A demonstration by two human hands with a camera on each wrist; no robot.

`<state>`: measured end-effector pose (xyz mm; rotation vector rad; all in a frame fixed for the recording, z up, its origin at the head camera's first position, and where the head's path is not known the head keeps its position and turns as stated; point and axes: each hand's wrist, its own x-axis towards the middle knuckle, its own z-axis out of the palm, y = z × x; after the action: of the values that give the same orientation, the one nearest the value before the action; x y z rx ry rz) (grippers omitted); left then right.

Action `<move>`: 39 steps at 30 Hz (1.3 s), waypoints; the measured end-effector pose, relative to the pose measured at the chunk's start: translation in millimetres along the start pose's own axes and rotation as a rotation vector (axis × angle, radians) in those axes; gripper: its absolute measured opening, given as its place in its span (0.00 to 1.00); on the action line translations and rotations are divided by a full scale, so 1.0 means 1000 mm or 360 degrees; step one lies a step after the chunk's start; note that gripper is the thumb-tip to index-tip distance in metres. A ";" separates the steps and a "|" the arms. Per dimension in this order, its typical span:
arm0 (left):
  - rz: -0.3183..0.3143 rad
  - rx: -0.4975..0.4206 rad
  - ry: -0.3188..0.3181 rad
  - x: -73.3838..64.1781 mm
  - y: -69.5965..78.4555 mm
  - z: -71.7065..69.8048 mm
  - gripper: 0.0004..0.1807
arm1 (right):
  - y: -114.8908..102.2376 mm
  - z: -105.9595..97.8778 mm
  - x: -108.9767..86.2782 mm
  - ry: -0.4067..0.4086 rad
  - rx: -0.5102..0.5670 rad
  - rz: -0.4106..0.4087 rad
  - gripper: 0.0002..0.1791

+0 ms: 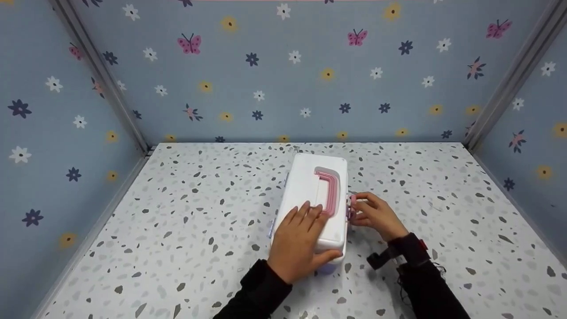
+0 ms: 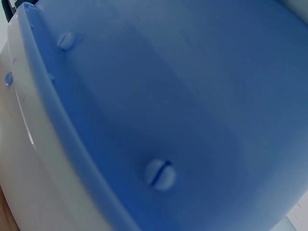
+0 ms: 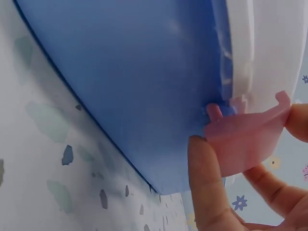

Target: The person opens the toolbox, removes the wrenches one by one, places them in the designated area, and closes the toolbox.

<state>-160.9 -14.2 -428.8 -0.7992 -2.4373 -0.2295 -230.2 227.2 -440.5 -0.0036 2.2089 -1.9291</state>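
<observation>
A box with a white lid [image 1: 305, 181] stands on the table, a pink handle [image 1: 331, 199] folded into a recess in its top. My left hand [image 1: 294, 248] rests on the lid with fingers spread over it and the thumb along the near edge. At the box's right side, my right hand [image 1: 376, 215] pinches a pink latch [image 3: 245, 142]. In the right wrist view, this latch is swung out from the lid, its lower end at a hinge on the blue body [image 3: 134, 86]. The left wrist view shows the body's other side [image 2: 192, 96], with round pegs.
The speckled white tabletop [image 1: 186, 212] extends around the box. Flowered panels [image 1: 283, 57] stand behind and at both sides, with metal posts [image 1: 514, 75] at the corners. A black camera mount [image 1: 381, 259] juts from the right wrist close to the tabletop.
</observation>
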 end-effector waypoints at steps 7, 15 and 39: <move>0.0001 0.0003 0.0030 -0.001 0.001 0.001 0.47 | 0.000 -0.003 -0.001 -0.0051 -0.0089 -0.0073 0.32; -0.0002 -0.0015 0.0029 -0.002 0.001 0.000 0.47 | 0.004 -0.009 0.001 -0.0120 -0.0095 -0.0148 0.32; -0.0013 -0.0010 0.0010 0.000 0.002 0.000 0.46 | 0.009 -0.020 0.000 -0.0047 -0.0800 -0.0466 0.28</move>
<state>-159.9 -12.5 -428.8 -0.7902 -2.4355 -0.2423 -232.1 247.7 -447.3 -0.4503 2.7301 -1.4186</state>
